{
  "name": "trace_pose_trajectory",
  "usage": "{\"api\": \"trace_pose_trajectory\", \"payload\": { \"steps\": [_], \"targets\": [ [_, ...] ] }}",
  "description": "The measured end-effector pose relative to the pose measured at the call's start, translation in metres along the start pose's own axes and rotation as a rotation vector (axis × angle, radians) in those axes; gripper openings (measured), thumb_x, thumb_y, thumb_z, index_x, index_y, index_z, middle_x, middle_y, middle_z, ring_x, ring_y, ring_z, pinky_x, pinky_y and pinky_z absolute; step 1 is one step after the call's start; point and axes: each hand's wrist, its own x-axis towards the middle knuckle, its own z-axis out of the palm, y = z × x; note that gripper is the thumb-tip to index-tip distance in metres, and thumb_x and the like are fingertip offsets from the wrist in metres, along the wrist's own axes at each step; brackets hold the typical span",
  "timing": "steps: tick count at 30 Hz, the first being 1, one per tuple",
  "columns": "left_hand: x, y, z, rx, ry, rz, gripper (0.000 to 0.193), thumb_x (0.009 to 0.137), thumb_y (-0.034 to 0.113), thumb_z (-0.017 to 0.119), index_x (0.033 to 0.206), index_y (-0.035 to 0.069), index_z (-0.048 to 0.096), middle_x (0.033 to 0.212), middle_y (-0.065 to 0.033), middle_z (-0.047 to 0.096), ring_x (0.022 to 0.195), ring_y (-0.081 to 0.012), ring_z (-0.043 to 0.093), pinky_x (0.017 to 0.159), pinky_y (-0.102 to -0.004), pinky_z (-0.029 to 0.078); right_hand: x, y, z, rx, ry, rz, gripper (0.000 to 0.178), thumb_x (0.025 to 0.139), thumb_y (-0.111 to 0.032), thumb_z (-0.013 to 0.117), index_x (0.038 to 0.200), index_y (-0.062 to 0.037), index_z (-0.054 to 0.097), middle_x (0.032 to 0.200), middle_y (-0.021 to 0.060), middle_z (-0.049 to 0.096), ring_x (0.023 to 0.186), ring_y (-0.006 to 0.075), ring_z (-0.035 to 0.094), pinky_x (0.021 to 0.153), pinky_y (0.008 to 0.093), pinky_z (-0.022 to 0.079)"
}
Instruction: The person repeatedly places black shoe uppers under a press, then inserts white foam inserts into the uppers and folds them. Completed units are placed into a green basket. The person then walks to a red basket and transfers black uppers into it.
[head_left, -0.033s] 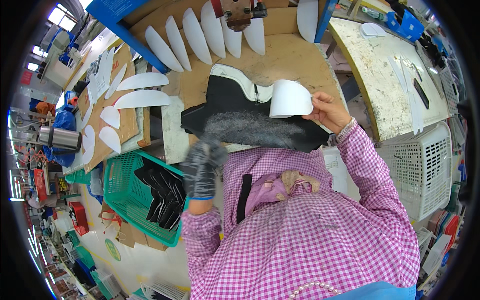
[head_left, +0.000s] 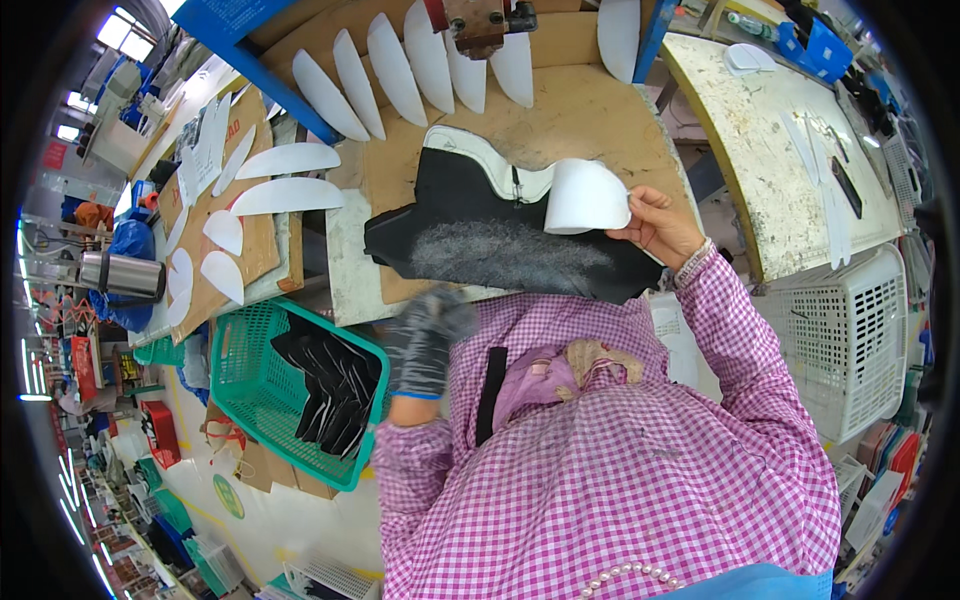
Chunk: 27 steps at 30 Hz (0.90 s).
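Note:
Between its thumb and fingers, my right hand [head_left: 658, 222] pinches the edge of a white curved sheet piece [head_left: 588, 200], which bends over in a curl. Under it lies a black fabric piece [head_left: 465, 215] with a white band [head_left: 467, 143] along its far edge. Its near part is a grey, fuzzy-looking patch and hangs over the table's front edge. My left hand [head_left: 418, 340], in a dark grey glove, is smeared by motion just below that edge, beside the green basket. Its fingers are too blurred to make out.
A green basket [head_left: 235, 385] with black pieces [head_left: 335, 395] stands left of my lap. White curved pieces [head_left: 290, 160] lie on cardboard at left, near a steel flask [head_left: 122, 275]. Others lean along the back below a metal machine head [head_left: 478, 25]. A white crate [head_left: 840, 340] stands right.
My left hand has shifted slightly right and down, toward my lap. My right hand keeps its pinch on the white piece, almost unmoved.

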Motion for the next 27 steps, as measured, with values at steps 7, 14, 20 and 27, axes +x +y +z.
{"api": "trace_pose_trajectory", "payload": {
  "steps": [7,14,20,27],
  "targets": [
    [0.012,-0.119,0.003,-0.167,-0.3,-0.079,0.04,0.097,0.019,0.047,0.13,-0.003,0.044,0.131,-0.0193,0.049,0.117,-0.0309,0.051,0.104,-0.0438,0.039,0.009,0.037,-0.031,0.172,-0.093,-0.057,0.019,0.093,-0.024,0.056,0.103,-0.0081,0.055,0.112,0.0127,0.062,0.108,0.0312,0.059,0.098,0.0535,0.043],
    [0.009,-0.079,0.043,-0.68,-0.425,-0.062,0.035,0.097,0.017,0.043,0.128,0.003,0.046,0.13,-0.0145,0.05,0.122,-0.0243,0.047,0.105,-0.0367,0.037,0.01,0.039,-0.035,0.135,-0.11,-0.072,0.026,0.092,-0.029,0.057,0.106,-0.0077,0.055,0.115,0.0124,0.061,0.111,0.0299,0.057,0.1,0.052,0.042],
    [0.025,-0.056,0.084,0.088,0.022,0.296,0.029,0.081,-0.005,0.064,0.109,-0.005,0.054,0.103,-0.012,0.062,0.085,-0.0181,0.061,0.079,-0.0283,0.054,0.013,0.046,-0.042,0.161,-0.132,-0.063,0.02,0.091,-0.026,0.059,0.102,-0.0084,0.057,0.112,0.0111,0.062,0.109,0.0272,0.058,0.1,0.0502,0.042],
    [0.042,-0.057,0.071,0.236,0.064,0.272,0.04,0.076,-0.009,0.065,0.113,-0.005,0.052,0.105,-0.0137,0.062,0.089,-0.0189,0.062,0.076,-0.0284,0.054,-0.001,-0.004,-0.004,-0.242,-0.073,-0.154,0.005,0.086,-0.012,0.065,0.088,-0.0081,0.064,0.105,0.0086,0.064,0.1,0.0193,0.061,0.093,0.0377,0.049]
  ]
}}
